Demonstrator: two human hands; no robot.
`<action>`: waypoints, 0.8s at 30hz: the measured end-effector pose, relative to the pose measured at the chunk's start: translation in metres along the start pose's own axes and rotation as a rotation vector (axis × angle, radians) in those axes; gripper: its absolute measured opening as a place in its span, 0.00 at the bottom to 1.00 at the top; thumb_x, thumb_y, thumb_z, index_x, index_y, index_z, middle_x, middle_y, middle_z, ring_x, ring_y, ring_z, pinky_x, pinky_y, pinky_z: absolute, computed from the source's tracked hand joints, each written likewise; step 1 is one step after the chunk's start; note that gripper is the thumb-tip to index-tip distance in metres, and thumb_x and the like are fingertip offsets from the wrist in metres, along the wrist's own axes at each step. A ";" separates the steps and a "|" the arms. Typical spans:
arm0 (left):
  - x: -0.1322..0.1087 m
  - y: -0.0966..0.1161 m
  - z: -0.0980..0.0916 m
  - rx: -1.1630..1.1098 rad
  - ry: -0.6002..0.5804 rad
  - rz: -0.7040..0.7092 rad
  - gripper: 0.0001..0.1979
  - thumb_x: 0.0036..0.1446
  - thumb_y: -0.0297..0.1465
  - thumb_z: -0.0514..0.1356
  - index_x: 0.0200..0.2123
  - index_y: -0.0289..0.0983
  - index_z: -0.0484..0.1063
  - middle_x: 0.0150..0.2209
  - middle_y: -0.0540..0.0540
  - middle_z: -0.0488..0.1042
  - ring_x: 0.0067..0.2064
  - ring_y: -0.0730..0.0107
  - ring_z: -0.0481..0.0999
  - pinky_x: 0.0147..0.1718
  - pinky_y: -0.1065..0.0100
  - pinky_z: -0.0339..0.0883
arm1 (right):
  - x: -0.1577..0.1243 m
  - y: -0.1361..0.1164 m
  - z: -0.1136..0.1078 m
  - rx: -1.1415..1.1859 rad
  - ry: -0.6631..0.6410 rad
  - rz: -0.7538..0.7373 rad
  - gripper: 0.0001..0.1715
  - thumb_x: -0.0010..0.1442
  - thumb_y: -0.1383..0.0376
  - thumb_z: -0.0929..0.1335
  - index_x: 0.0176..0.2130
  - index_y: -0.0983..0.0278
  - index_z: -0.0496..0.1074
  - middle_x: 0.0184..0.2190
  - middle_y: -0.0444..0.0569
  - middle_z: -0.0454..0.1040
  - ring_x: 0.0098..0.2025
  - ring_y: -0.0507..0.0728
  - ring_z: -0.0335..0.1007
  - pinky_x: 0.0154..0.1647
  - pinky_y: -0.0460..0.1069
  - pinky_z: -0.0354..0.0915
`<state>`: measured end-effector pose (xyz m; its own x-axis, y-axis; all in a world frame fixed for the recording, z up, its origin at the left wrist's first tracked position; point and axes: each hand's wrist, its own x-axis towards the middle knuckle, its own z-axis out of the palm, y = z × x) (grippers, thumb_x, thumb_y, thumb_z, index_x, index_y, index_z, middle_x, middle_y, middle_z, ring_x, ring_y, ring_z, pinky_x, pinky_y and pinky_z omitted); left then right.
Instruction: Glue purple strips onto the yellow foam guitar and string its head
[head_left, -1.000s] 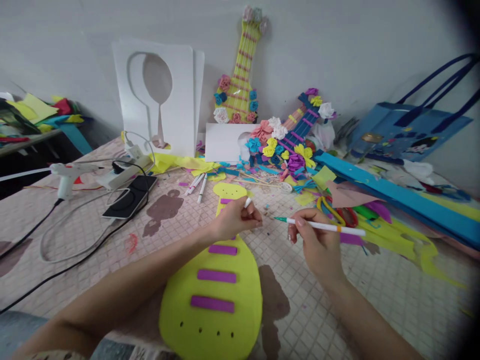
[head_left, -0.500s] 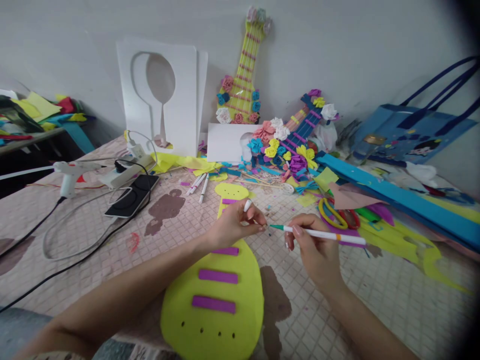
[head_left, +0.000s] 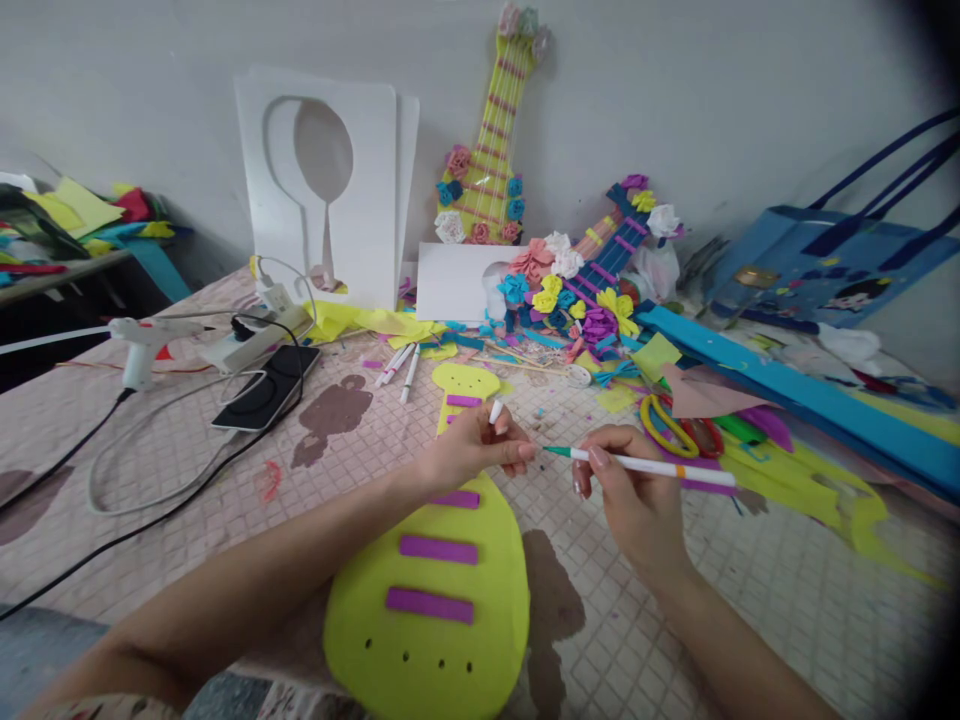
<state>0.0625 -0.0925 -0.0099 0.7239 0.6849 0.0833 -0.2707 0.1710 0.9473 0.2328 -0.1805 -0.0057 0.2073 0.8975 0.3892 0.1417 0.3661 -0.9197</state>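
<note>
My right hand holds a white marker with an orange band, its green tip pointing left. Between the fingers of my left hand a white marker cap sticks up. Its thumb and forefinger are pinched together close to the green tip; whether they hold anything else is too small to make out. Under my left hand lies a yellow guitar-shaped cutout with purple strips across it and a row of small holes near its lower end. My left hand hides part of its neck.
A glue gun, a phone and cables lie at the left. Several markers rest behind the cutout. Decorated paper guitars and white boards stand at the wall. Scissors, a blue strip and a bag are at the right.
The view has shifted slightly. Both hands keep nearly the same place and hold; the fingers of my left hand have shifted a little near the green marker tip.
</note>
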 end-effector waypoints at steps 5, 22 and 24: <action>0.000 -0.003 0.000 -0.054 -0.015 -0.029 0.25 0.45 0.34 0.70 0.27 0.38 0.52 0.27 0.52 0.74 0.27 0.76 0.75 0.27 0.73 0.68 | 0.000 0.000 0.000 0.022 0.007 -0.010 0.06 0.62 0.65 0.65 0.32 0.62 0.68 0.19 0.40 0.66 0.22 0.49 0.63 0.21 0.46 0.60; -0.001 -0.002 0.000 -0.097 -0.003 -0.020 0.25 0.42 0.29 0.71 0.26 0.37 0.53 0.30 0.50 0.76 0.30 0.76 0.76 0.32 0.72 0.68 | -0.003 -0.001 0.000 -0.019 -0.029 -0.016 0.06 0.62 0.65 0.65 0.32 0.62 0.68 0.20 0.40 0.67 0.22 0.50 0.63 0.22 0.45 0.60; -0.001 -0.003 0.000 -0.100 -0.002 -0.012 0.25 0.42 0.28 0.71 0.26 0.37 0.53 0.30 0.51 0.76 0.31 0.76 0.76 0.33 0.72 0.68 | -0.003 -0.001 0.000 -0.028 -0.030 -0.020 0.06 0.62 0.64 0.65 0.32 0.62 0.68 0.20 0.41 0.67 0.22 0.50 0.63 0.22 0.45 0.60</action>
<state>0.0626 -0.0938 -0.0128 0.7285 0.6812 0.0730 -0.3240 0.2486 0.9128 0.2317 -0.1834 -0.0058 0.1754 0.8972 0.4054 0.1724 0.3774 -0.9099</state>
